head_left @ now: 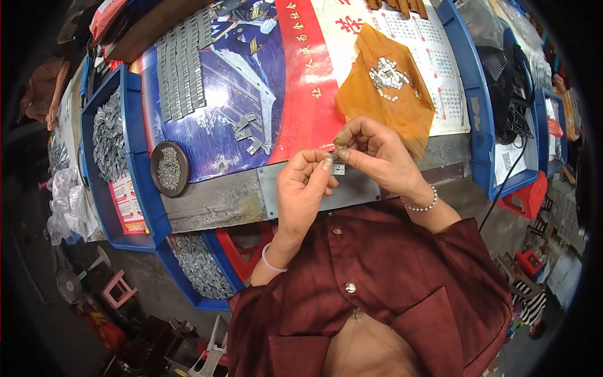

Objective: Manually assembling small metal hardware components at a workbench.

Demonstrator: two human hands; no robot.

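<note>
Over the near edge of the workbench, my two hands meet fingertip to fingertip. My left hand (pixel 303 187) is closed in a pinch on a small silvery metal piece (pixel 338 169), which pokes out beside its fingers. My right hand (pixel 384 157) pinches thumb against forefinger right at the same spot; whatever lies between those fingertips is too small to make out. Just beyond, an orange-brown sheet (pixel 392 69) carries a heap of small pale metal pieces (pixel 388 76). A few loose grey metal parts (pixel 247 134) lie farther left.
Rows of grey parts (pixel 180 69) cover the bench's far left. A round dark dish (pixel 169 168) holds tiny metal bits. Blue trays (pixel 139 157) of grey parts stand at the left, one lower down. Another blue tray (pixel 480 119) with black cables borders the right.
</note>
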